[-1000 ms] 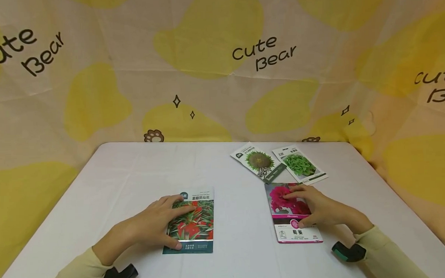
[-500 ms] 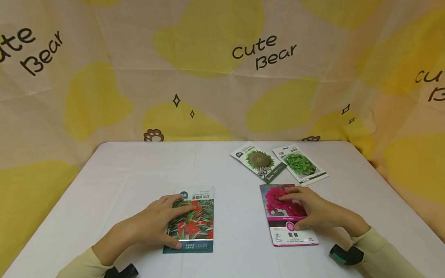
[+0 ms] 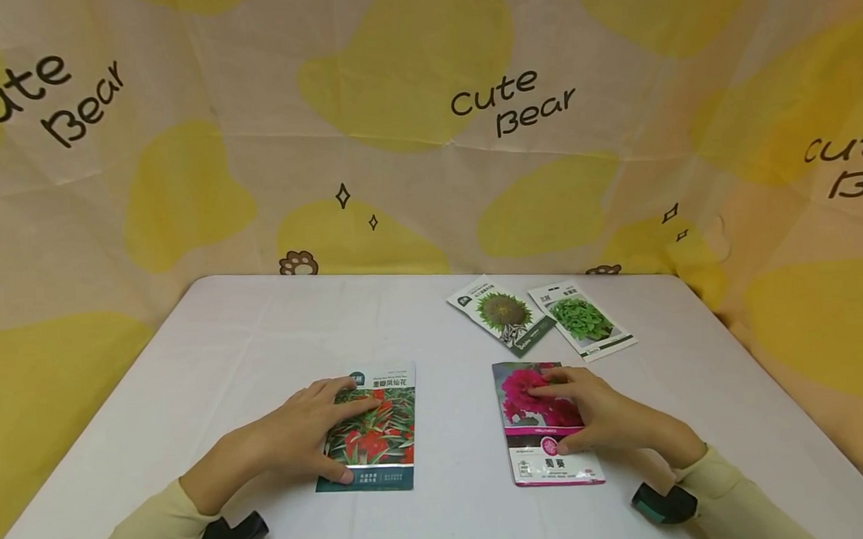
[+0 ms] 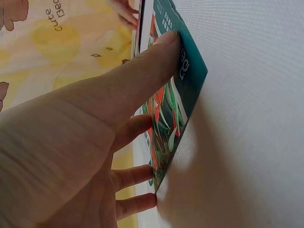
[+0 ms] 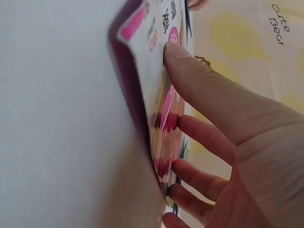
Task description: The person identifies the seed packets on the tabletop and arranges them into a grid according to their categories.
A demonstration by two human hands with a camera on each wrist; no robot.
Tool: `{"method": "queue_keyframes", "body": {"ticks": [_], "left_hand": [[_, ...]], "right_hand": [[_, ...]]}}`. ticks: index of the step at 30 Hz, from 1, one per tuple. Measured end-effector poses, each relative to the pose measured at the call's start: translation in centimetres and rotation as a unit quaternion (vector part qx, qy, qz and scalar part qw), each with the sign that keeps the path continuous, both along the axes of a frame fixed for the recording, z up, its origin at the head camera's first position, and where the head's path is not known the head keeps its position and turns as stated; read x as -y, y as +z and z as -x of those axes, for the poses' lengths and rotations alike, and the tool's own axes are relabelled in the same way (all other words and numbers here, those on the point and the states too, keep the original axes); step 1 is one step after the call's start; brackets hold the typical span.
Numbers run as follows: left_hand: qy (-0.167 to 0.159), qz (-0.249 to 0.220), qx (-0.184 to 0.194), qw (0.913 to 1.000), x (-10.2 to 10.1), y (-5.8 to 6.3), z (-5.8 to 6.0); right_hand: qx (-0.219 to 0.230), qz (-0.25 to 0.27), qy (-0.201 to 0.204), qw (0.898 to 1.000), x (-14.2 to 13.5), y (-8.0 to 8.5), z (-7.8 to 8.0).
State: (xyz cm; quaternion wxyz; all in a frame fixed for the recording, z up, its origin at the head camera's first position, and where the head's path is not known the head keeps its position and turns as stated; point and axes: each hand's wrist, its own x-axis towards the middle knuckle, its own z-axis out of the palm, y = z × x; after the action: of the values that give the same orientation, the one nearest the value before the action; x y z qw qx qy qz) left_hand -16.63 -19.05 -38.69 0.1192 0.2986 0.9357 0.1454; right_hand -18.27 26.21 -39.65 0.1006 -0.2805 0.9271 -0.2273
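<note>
Pink packet (image 3: 540, 420) lies face up on the white table (image 3: 454, 507), right of the red packet (image 3: 382, 446), a strip of table between them. The right hand (image 3: 611, 410) rests on it from the right, fingers spread and not wrapped round it: thumb beside the round emblem, fingertips on the flower picture. The left hand (image 3: 301, 425) lies likewise on the red packet, fingers loose and grasping nothing, thumb on the teal band. Just beyond the pink packet, the sunflower packet (image 3: 503, 313) and the green packet (image 3: 582, 321) lie slantwise, touching. In the right wrist view the pink packet's near corner is blurred. Both sleeves (image 3: 148, 529) are pale, with a black device (image 3: 230, 537) at each wrist. Behind hangs a yellow-patterned backdrop (image 3: 411, 88) lettered "Cute Bear"
</note>
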Motion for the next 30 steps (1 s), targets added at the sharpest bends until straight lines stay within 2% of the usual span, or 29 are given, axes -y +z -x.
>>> {"method": "queue_keyframes", "body": {"ticks": [13, 30], "left_hand": [[0.007, 0.007, 0.01, 0.9999, -0.2, 0.0, 0.2], [0.001, 0.005, 0.005, 1.0, -0.1, 0.0, 0.3]], "right_hand": [[-0.023, -0.011, 0.007, 1.0, 1.0, 0.1, -0.6], [-0.015, -0.025, 0.027, 0.999, 2.7, 0.1, -0.4]]}}
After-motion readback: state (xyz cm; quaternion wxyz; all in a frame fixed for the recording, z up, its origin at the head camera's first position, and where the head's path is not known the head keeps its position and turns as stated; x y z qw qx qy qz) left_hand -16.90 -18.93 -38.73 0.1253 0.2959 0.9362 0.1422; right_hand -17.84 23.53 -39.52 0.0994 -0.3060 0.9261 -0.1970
